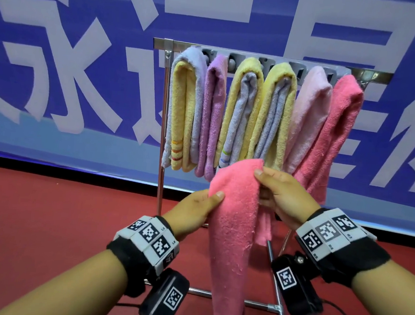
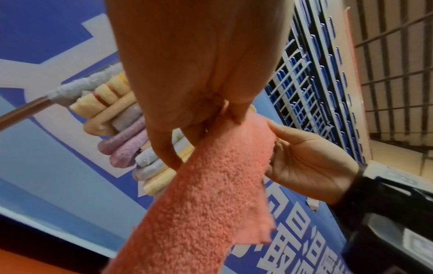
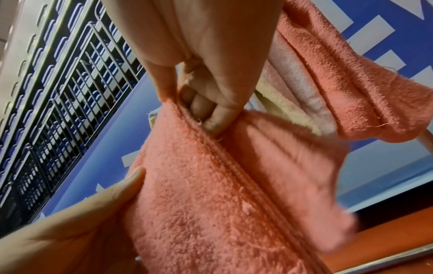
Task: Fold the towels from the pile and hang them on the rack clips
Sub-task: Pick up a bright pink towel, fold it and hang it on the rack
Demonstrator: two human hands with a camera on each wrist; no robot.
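Observation:
A pink towel (image 1: 233, 224) hangs folded lengthwise in front of the rack (image 1: 259, 58), held up by both hands. My left hand (image 1: 197, 211) pinches its left edge with the thumb on the front. My right hand (image 1: 280, 193) pinches the top right corner, thumb over the fold. In the left wrist view the pink towel (image 2: 211, 194) runs down from my left hand (image 2: 187, 118), with my right hand (image 2: 304, 163) gripping its far edge. In the right wrist view my right hand's fingers (image 3: 211, 111) curl into the towel's (image 3: 211, 194) fold.
Several folded towels hang from the rack's grey clips: yellow-lilac (image 1: 184, 110), purple (image 1: 212, 118), two yellow-grey (image 1: 242, 110), pale pink (image 1: 309, 115), deep pink (image 1: 337, 132). The rack's chrome feet (image 1: 274, 306) stand on red floor (image 1: 47, 219). A blue banner (image 1: 72, 59) is behind.

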